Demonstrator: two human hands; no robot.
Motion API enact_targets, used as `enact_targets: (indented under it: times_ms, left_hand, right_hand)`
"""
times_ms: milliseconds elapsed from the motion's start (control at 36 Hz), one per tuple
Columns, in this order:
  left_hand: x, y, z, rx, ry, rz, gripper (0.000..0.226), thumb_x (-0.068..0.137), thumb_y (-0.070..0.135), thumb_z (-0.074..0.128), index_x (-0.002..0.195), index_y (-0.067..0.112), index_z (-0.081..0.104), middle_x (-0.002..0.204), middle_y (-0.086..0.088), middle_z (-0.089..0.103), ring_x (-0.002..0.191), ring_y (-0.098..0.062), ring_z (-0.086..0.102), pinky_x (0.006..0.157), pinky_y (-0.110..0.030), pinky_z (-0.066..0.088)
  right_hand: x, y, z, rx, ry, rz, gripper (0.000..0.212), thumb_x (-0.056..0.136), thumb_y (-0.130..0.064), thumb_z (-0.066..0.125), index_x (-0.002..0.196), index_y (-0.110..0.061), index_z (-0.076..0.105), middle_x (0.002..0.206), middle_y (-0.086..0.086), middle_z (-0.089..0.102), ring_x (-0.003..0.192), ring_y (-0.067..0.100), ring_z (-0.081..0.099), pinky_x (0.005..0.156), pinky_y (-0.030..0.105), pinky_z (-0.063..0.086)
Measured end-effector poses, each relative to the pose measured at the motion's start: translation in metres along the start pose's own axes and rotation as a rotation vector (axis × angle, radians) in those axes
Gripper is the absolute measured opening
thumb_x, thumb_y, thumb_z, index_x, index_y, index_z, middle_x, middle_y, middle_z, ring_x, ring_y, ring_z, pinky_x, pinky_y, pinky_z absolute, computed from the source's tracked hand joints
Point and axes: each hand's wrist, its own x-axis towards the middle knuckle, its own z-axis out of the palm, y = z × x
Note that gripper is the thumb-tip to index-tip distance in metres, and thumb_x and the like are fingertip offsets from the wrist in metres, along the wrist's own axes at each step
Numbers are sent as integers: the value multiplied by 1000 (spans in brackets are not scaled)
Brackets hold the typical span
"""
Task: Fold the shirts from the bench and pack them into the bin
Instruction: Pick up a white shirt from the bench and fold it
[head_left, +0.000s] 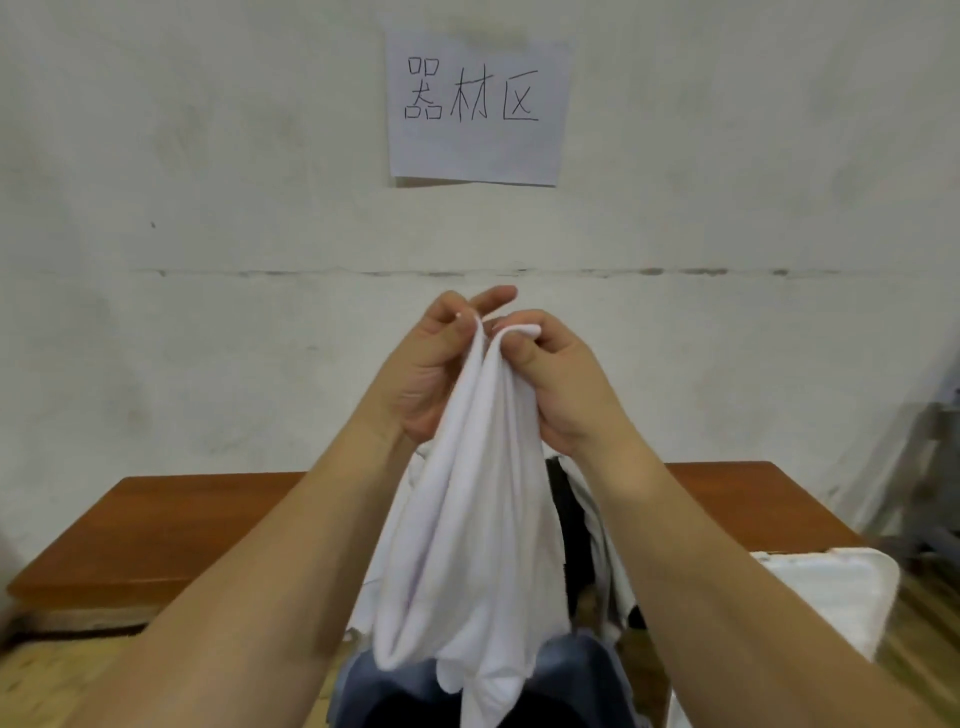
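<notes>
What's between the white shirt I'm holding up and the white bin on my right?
Nothing visible. Left hand and right hand pinch the white shirt above the bench; the space across to the white bin looks open.

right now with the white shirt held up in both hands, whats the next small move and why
Probably draw the two hands apart. The left hand and right hand pinch the white shirt at its top, close together, so it hangs bunched above the bench; spreading it lets a flat fold begin.
</notes>
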Motion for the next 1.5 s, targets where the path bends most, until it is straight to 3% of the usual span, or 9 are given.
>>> enact_targets:
  times_ms: [222,389,444,528,778,944,1222,1333,1500]
  left_hand:
    - [-6,-8,14,150,165,-37,12,84,24,73,89,17,64,130,-6,60,113,-21,64,93,-32,53]
    - [-5,-3,3,254,227,-265,50,76,34,81,115,16,55,101,-2,68,95,-21,67,84,-37,53]
    - [-1,4,-3,328,204,-323,65,75,42,82,122,12,49,107,-8,63,101,-27,61,88,-41,48]
    - [-3,10,-7,511,226,-346,80,74,56,79,128,6,49,125,-11,61,117,-31,57,103,-47,43]
    - [-43,12,-5,871,208,-523,69,65,75,58,118,31,59,104,10,67,88,-8,64,84,-33,52]
    - [-61,1,-18,1654,144,-633,15,85,31,64,97,23,59,93,5,63,85,-15,59,70,-31,48]
    - [-50,39,-39,1475,511,-345,7,84,29,71,81,22,71,87,-3,69,81,-21,60,64,-31,38]
    - [-44,46,-48,1395,505,-355,4,81,35,73,82,34,76,87,7,72,88,-26,64,74,-31,44]
    - [-36,51,-56,1278,326,-437,11,89,15,68,92,23,75,90,4,75,88,-13,69,84,-26,53]
  right_hand:
    - [-4,10,3,53,50,-24,7,78,-30,73,73,-34,69,98,-6,71,100,18,66,102,47,49]
    - [-2,6,-7,49,-39,29,16,79,-30,78,71,-31,64,105,-5,72,107,19,65,100,41,45]
    - [-2,3,-10,-32,-53,37,25,67,-44,86,73,-32,65,99,0,69,100,23,63,98,45,46]
    - [-1,-2,-13,-76,-35,25,18,77,-21,78,71,-34,67,96,-5,70,98,19,65,96,39,49]
    - [4,1,-28,-294,113,-38,35,86,-13,73,66,-40,61,89,-22,65,89,3,61,85,25,45]
    - [7,1,-41,-374,167,-21,21,86,-19,74,77,-31,58,86,-27,63,90,2,60,83,22,43]
    - [4,-14,-93,-645,-55,174,15,90,-18,70,95,-28,60,88,-10,58,78,5,55,76,20,43]
    - [1,-23,-106,-996,-254,379,12,91,-31,68,102,-37,66,102,-11,67,95,7,60,82,24,43]
    - [-1,-18,-110,-1100,-327,501,21,86,-34,73,76,-22,59,69,-8,50,63,12,43,62,29,30]
